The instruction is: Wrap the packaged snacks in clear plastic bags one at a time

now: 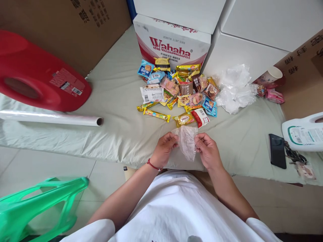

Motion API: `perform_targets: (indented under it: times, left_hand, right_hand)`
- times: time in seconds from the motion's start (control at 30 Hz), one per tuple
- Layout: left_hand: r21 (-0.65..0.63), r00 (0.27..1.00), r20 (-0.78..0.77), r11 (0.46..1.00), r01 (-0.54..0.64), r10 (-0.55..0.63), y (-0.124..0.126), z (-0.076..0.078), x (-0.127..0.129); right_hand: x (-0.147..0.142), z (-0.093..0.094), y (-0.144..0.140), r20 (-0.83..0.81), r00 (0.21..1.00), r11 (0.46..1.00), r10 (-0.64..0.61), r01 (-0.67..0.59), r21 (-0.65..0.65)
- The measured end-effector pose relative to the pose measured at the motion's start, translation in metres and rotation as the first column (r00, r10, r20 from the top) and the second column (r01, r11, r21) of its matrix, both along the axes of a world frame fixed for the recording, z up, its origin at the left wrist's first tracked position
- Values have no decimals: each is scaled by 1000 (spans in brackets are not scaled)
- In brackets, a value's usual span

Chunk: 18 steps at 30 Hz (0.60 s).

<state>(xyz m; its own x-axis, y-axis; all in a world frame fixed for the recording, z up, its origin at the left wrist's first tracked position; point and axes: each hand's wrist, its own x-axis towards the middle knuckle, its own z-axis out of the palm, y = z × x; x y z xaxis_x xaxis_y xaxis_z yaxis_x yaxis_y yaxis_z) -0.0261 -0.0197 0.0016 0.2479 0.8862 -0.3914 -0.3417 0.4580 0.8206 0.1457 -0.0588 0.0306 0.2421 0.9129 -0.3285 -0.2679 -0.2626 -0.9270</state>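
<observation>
Left hand: the left hand (164,148) was closed in a pinch on one edge of a small, thin, clear plastic bag (187,141).
Right hand: the right hand (207,150) pinched the opposite edge, fingers curled.
Bag: it hung between both hands, just above the near edge of the pale green sheet (121,111), close to the body.
Progress: by my judgement the bag looked empty and barely opened; the heap of wrapped snacks (179,90) lay untouched beyond it, so nearly all remained.
Nearby: a crumpled clear plastic wrap (236,88) lay right of the heap, a Wahaha carton (171,43) behind it.
Hard to tell: whether the bag's mouth was open; most snack labels were too small to read.
</observation>
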Motion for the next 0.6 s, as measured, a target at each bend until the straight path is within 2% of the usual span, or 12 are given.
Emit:
perform_targets:
  times: [0.17, 0.3, 0.47, 0.53, 0.6]
  left_hand:
    - [-87, 988, 151, 995, 46, -32, 9, 2, -21]
    - [-99, 983, 185, 995, 33, -14, 16, 3, -35]
    - [-76, 970, 236, 996, -44, 61, 19, 5, -36]
    - [-80, 956, 269, 992, -101, 119, 17, 7, -37]
    - [-57, 943, 310, 993, -106, 119, 14, 8, -39]
  right_hand:
    - [33, 5, 3, -43, 995, 996, -86, 85, -25]
    - [52, -4, 2, 39, 997, 998, -70, 70, -1]
    - [52, -13, -3, 190, 981, 996, -41, 25, 84]
    - [49, -12, -5, 158, 985, 988, -66, 41, 151]
    - [48, -11, -6, 64, 996, 981, -60, 47, 188]
